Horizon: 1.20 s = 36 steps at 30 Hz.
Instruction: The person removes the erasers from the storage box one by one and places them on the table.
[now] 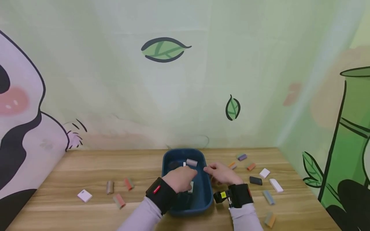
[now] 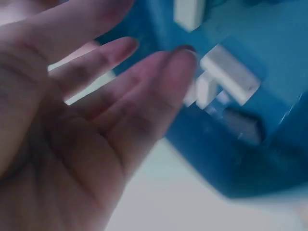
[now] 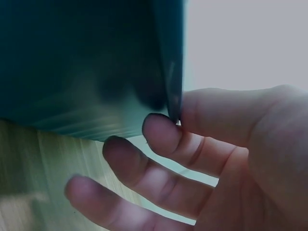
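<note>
A dark blue plastic bin (image 1: 204, 194) stands on the wooden table with several small blocks inside. My left hand (image 1: 180, 179) is above it, fingers loosely extended and holding nothing. Below those fingers, the left wrist view shows a long white block (image 2: 231, 74), a dark block (image 2: 244, 126) and another pale block (image 2: 189, 13). A greyish rounded block (image 1: 192, 163) lies toward the bin's far end. At the bin's right side, my right hand (image 1: 224, 173) pinches the rim between thumb and index finger, its other fingers spread below, outside the wall.
On the table's right lie several loose blocks, among them a white one (image 1: 276, 185), a black one (image 1: 255, 180) and an orange-grey one (image 1: 270, 219). To the left are a white square (image 1: 84, 195), a brown cylinder (image 1: 110, 187) and red-grey blocks (image 1: 119, 201). A printed backdrop (image 1: 115, 96) rises behind.
</note>
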Available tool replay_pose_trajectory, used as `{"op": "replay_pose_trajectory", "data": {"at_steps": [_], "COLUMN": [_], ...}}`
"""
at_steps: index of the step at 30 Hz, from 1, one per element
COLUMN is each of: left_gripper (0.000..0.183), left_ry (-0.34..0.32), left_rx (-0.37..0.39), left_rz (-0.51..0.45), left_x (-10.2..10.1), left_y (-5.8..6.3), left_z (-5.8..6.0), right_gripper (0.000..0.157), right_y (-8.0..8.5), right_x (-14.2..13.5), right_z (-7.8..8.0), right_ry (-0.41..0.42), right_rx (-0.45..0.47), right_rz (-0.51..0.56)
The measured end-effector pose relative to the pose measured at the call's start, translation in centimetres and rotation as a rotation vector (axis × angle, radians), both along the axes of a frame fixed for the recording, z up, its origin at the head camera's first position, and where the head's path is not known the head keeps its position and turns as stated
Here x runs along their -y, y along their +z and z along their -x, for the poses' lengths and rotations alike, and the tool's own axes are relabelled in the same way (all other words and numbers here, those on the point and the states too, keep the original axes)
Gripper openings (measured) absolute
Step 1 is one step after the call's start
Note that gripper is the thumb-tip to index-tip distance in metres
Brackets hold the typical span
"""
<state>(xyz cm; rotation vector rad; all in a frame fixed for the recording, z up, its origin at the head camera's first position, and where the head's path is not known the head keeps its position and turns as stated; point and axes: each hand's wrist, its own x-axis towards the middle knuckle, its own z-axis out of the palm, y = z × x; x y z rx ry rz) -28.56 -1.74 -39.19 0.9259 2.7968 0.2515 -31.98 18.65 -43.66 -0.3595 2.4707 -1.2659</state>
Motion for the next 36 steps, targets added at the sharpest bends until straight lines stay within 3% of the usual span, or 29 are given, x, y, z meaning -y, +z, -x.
{"op": "replay_pose_trajectory", "data": {"at_steps": [3, 9, 13, 19, 27, 36], "left_gripper": [0.025, 0.028, 0.024, 0.020, 0.026, 0.024], "left_ry": [0.017, 0.159, 0.210, 0.184, 0.194, 0.154], "left_rx": [0.039, 0.162, 0.159, 0.123, 0.146, 0.150], "left_rz": [0.021, 0.074, 0.116, 0.160, 0.208, 0.174], "left_x": [-0.9, -2.4, -3.0, -3.4, -3.5, -3.7], "left_y": [-0.4, -1.3, -1.4, -1.5, -1.5, -1.5], "left_z": [0.7, 1.2, 1.2, 0.8, 0.7, 0.8], "right_gripper": [0.032, 0.035, 0.034, 0.032, 0.031, 0.031], "right_y": [0.1, 0.0, -0.1, 0.0, 0.1, 0.0], "right_x": [0.0, 0.0, 0.0, 0.0, 0.1, 0.2], "right_z": [0.0, 0.0, 0.0, 0.0, 0.1, 0.0], "right_ry": [-0.012, -0.021, -0.014, -0.020, -0.031, -0.033], "right_rx": [0.008, 0.005, -0.009, -0.007, -0.006, -0.001], "right_rz": [-0.006, -0.025, -0.031, -0.031, -0.033, -0.025]}}
